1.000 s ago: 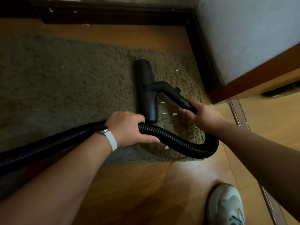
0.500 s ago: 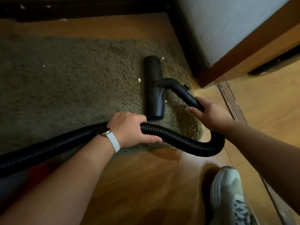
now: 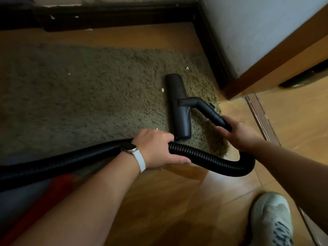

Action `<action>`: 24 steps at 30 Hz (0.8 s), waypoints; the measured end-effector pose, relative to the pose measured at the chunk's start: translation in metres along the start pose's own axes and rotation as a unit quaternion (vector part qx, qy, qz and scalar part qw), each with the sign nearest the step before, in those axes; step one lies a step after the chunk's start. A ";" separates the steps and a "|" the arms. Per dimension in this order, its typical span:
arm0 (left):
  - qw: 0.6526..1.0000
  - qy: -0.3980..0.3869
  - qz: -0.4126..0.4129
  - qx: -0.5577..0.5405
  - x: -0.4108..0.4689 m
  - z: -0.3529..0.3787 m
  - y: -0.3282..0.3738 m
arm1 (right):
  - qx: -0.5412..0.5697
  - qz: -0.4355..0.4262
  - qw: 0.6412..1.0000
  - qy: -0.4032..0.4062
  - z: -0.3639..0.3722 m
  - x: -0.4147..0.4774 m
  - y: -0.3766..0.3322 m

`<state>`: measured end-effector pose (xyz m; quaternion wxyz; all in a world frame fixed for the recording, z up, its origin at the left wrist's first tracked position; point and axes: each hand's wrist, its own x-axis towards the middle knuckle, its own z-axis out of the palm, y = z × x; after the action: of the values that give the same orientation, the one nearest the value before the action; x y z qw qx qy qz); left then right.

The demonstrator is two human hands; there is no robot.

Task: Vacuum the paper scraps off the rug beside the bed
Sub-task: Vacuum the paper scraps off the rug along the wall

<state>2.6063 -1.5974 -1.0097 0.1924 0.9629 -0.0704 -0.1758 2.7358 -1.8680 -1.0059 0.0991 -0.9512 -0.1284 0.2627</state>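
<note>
Your left hand (image 3: 156, 148) is wrapped over the black ribbed vacuum hose (image 3: 213, 159), fingers curled round its far side and thumb lying along the near side. Your right hand (image 3: 237, 134) grips the black rigid plastic tube (image 3: 207, 109) where it meets the hose, fingers closed round it. Between your two hands the hose swings out in a loop that passes below your right wrist, over the glossy orange-brown wooden floor (image 3: 177, 201). Just beyond your left knuckles, and to the left of your right hand, the long black plastic floor nozzle (image 3: 179, 107) lies flat on the shaggy olive-brown rug (image 3: 88, 96), its near end close above the hose. On the rug lie small white paper scraps (image 3: 162, 90): one just left of the nozzle's far half, another scrap (image 3: 187, 68) beyond its far tip, one at your left knuckles, and one well to the left, far beyond your left hand. Beyond your right hand stands the pale grey bed side (image 3: 248, 32) with a brown wooden frame. A watch with a white strap (image 3: 136, 153) sits on your left wrist, a white sneaker (image 3: 271, 219) shows below your right forearm, and something red and blurred lies under your left forearm
</note>
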 end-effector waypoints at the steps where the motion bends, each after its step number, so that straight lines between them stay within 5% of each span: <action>1: 1.000 -0.002 0.000 0.001 0.000 -0.001 0.002 | 0.006 0.001 1.000 0.001 -0.001 0.000 0.002; 24: 0.999 0.006 0.016 0.045 0.013 0.002 0.030 | -0.010 0.070 0.992 0.103 0.002 -0.026 0.047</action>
<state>2.6160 -1.6285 -1.0038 0.1525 0.9702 -0.0923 -0.1639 2.7220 -1.9195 -1.0075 0.0834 -0.9807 -0.0530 0.1687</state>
